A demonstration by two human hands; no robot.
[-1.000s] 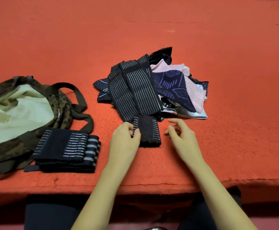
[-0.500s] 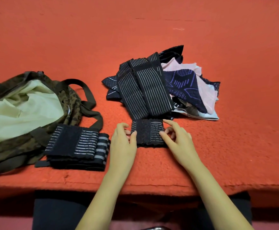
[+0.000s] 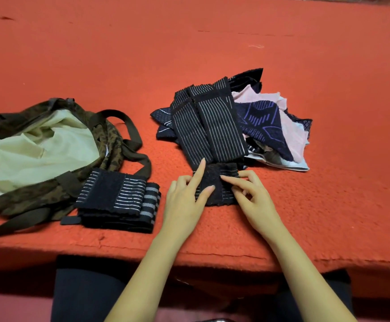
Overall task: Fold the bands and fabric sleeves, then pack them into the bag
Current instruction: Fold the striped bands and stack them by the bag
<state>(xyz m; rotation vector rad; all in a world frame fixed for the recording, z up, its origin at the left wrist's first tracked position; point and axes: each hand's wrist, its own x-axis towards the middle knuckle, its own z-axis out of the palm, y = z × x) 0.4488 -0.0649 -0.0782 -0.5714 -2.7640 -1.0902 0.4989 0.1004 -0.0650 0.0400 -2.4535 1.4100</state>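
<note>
A long dark band with thin white stripes (image 3: 209,126) runs from the fabric pile toward me, and its near end is folded into a small block (image 3: 217,194). My left hand (image 3: 183,201) presses on that block's left side with straight forefinger and thumb spread apart. From the right, my right hand (image 3: 252,194) pinches the block's top layer between thumb and forefinger. A stack of folded striped bands (image 3: 119,201) lies to the left, beside the open camouflage bag (image 3: 38,196) with its pale lining showing.
A loose pile of fabric sleeves (image 3: 280,126), pink, navy patterned and black, lies behind and right of the band. The bag's brown straps (image 3: 131,135) loop toward the folded stack. The red felt table (image 3: 212,245) ends just below my wrists.
My right hand has come in from the right and taken hold of the folded end. My left forefinger has straightened over the block. The fold now sits tighter against the band's long part.
</note>
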